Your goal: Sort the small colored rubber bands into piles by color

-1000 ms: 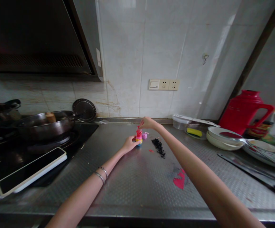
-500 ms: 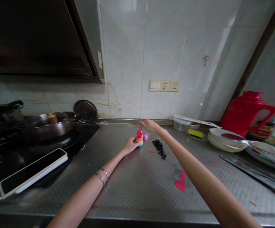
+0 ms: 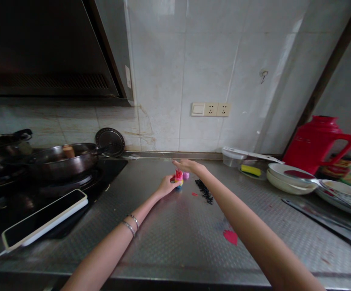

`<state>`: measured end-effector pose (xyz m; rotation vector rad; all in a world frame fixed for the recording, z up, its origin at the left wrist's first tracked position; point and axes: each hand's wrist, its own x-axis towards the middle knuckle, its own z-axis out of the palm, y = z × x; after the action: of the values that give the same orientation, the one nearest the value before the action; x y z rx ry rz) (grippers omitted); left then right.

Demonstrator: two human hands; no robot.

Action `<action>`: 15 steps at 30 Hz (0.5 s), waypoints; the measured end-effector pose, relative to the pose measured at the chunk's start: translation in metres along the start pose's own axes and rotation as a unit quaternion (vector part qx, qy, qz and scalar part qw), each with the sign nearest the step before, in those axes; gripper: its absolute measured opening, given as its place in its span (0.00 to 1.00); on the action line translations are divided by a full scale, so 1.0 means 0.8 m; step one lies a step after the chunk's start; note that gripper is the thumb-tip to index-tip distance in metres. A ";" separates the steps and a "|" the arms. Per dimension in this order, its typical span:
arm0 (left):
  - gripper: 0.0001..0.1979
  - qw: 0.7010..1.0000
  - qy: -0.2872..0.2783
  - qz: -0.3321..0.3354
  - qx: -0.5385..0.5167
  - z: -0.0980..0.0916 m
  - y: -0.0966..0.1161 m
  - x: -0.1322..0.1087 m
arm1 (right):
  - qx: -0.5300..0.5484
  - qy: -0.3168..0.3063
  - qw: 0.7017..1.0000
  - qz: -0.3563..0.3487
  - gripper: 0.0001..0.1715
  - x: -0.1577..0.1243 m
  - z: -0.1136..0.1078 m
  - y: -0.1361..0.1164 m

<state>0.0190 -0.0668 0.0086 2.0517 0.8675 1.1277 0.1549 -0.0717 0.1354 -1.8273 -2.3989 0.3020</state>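
A small bottle [image 3: 178, 178] filled with layers of red, yellow and blue stands on the steel counter [image 3: 169, 238]. My left hand [image 3: 167, 186] grips its lower part. Just above the bottle's top my right hand [image 3: 188, 165] lies with fingers stretched toward the left. A small pink cap [image 3: 186, 175] rests right behind the bottle. To the right lies a heap of black grains [image 3: 204, 190], and a tiny red bit [image 3: 194, 194] lies beside it.
A red smear [image 3: 230, 237] marks the counter near my right forearm. A pan [image 3: 62, 161] sits on the stove at left, with a white phone-like slab [image 3: 43, 222] at its edge. Plates [image 3: 287, 176], a sponge [image 3: 251, 170] and a red jug [image 3: 314, 141] stand at right.
My right hand has dropped from a pinch above the bottle's top to lie flatter and lower over it. The left hand stays on the bottle.
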 end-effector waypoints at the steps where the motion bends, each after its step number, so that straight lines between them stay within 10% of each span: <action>1: 0.17 1.000 0.001 0.000 0.002 0.000 0.000 0.000 | 0.001 -0.004 1.000 0.002 0.42 0.001 0.002 0.000; 15: 0.16 1.000 0.002 -0.014 0.001 0.000 0.008 -0.001 | -0.010 0.141 0.989 -0.042 0.23 -0.026 -0.012 0.012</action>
<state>0.0200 -0.0707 0.0132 2.0344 0.8970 1.1174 0.1717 -0.0886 0.1436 -1.6442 -2.2798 0.0088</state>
